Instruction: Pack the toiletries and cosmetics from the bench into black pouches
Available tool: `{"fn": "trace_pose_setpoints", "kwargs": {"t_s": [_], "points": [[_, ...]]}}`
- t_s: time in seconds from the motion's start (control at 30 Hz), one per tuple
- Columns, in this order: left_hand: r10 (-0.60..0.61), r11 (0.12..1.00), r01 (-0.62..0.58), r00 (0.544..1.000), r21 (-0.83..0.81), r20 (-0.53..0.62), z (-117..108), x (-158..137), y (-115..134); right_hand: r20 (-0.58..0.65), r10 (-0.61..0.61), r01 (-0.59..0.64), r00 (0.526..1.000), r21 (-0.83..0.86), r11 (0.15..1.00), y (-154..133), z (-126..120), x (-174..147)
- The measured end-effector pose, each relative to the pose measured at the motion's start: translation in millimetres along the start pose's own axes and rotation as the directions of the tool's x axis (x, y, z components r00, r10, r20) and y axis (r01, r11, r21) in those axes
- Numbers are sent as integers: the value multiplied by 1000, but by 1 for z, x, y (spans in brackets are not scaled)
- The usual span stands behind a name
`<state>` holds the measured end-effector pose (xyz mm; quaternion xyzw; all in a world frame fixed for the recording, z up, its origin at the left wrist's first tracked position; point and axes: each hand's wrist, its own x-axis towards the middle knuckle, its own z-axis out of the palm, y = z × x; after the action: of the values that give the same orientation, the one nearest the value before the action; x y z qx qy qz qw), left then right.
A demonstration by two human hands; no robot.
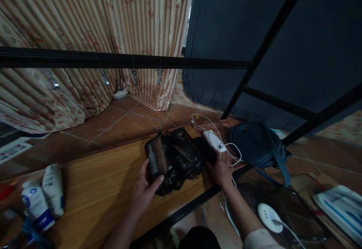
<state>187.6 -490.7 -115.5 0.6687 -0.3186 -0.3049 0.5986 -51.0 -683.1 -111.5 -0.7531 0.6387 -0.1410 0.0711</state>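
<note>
My left hand (146, 186) grips the near left side of a black see-through pouch (161, 166), thumb on top and fingers at its side. Through its clear cover show a grey tube-like item and a brown one. A second black clear-windowed pouch (185, 152) adjoins it on the right, with slim dark items inside. My right hand (222, 171) is closed at the edge of a dark, flat object (207, 151); its fingertips are partly hidden and I cannot make out its kind. Just beyond lies a white charger-like block (215, 140) with white cables (234, 151).
The wooden bench (98, 177) carries white bottles (38, 203) at left and a dark blue bag (254, 143) at right. A black metal bar (127, 59) crosses above, before striped curtains (141, 22). A round white power socket (270, 217) sits lower right.
</note>
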Motion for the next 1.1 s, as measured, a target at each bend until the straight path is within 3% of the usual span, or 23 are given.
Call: {"fn": "trace_pose_setpoints", "kwargs": {"t_s": [0.37, 0.47, 0.67, 0.83, 1.1], "points": [[42, 995, -34, 994, -89, 97, 17, 7, 1, 17, -46, 47, 999, -92, 995, 3, -4, -3], [67, 997, -64, 995, -41, 79, 16, 8, 1, -64, -155, 149, 986, -88, 985, 2, -6, -6], [65, 997, -62, 994, -37, 92, 16, 6, 3, -160, -395, 408, 905, 61, 911, 1, 2, -12], [48, 998, -44, 992, -41, 119, 17, 0, 5, -194, -398, 431, 897, 183, 883, 3, 9, -17], [2, 999, 6, 985, -48, 171, 17, -14, 18, -222, -387, 429, 895, 194, 882, 5, 13, -23]]}}
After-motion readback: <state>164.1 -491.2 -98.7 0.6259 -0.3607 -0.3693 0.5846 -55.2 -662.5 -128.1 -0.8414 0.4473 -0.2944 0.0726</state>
